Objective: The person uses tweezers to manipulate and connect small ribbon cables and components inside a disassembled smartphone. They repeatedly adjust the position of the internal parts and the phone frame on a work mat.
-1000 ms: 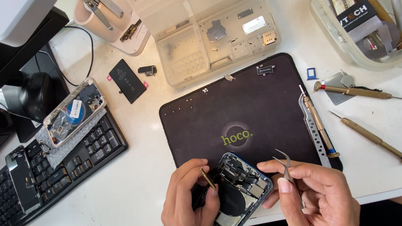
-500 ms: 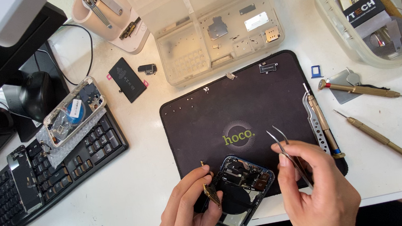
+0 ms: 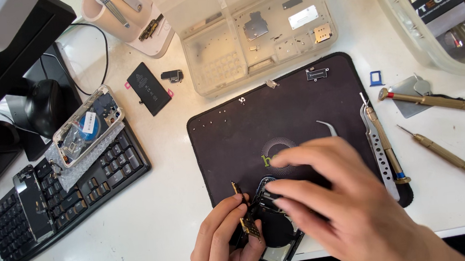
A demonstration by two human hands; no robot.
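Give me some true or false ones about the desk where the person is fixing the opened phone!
1. The left hand pinches a thin gold and black circuit strip lifted out of the opened dark phone. True.
2. The phone lies on a bright red mat. False: the soft work mat is black.
3. The right hand holds silver metal tweezers with the tip poking out over the mat. True.
4. The small black rectangular battery sits inside the clear plastic parts box. False: it lies on the white desk, left of the box.
5. The black computer keyboard is right of the mat. False: it is to the left.
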